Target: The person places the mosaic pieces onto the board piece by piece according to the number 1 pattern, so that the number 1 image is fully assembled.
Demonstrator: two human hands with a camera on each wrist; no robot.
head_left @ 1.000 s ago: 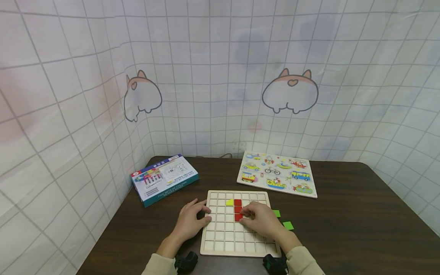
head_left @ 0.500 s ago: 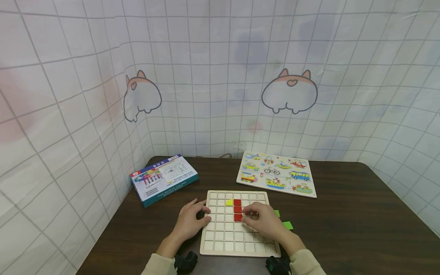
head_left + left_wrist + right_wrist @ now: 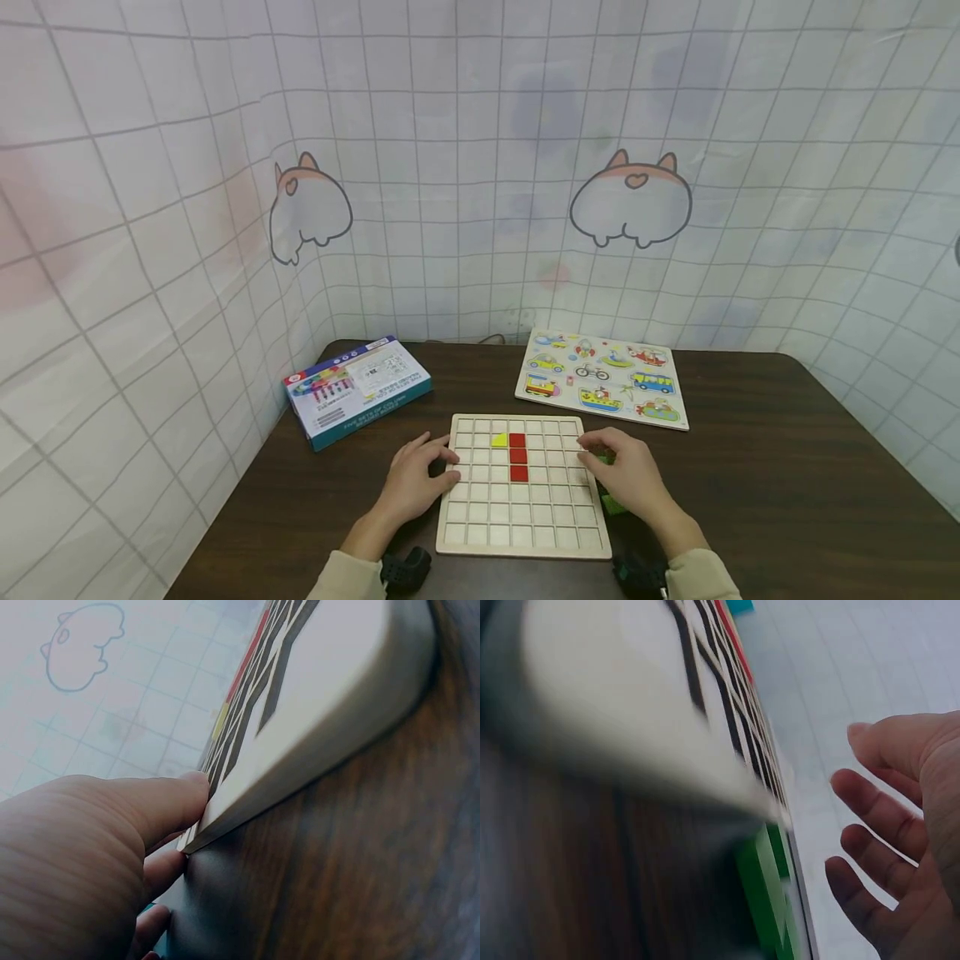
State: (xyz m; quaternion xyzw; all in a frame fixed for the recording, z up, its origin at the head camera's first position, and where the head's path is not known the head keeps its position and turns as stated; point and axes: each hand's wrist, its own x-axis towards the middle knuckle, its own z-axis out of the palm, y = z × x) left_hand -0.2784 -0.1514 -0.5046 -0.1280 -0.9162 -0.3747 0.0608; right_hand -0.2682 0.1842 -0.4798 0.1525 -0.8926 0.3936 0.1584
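Note:
A wooden grid board (image 3: 491,536) lies on the table. Three red square tiles (image 3: 518,456) form a column in its grid, with a yellow tile (image 3: 499,440) left of the top one. My left hand (image 3: 412,477) rests at the board's left edge, thumb and index fingertips on the rim; the left wrist view shows the thumb (image 3: 169,801) there. My right hand (image 3: 625,469) hovers by the right edge, fingers loosely bent and apart, holding nothing in the right wrist view. Green tiles (image 3: 759,885) lie on the table beside the board, partly hidden by this hand in the head view.
A flat box (image 3: 360,390) with a printed label lies at the back left. Behind the board, to the right, is a picture board of vehicles (image 3: 600,379). The dark wooden table (image 3: 795,475) ends at a grid-patterned cloth wall (image 3: 465,208).
My right hand has moved right, away from the red tiles to the board's right edge, over the green tiles. My left hand and the tiles on the board stay put.

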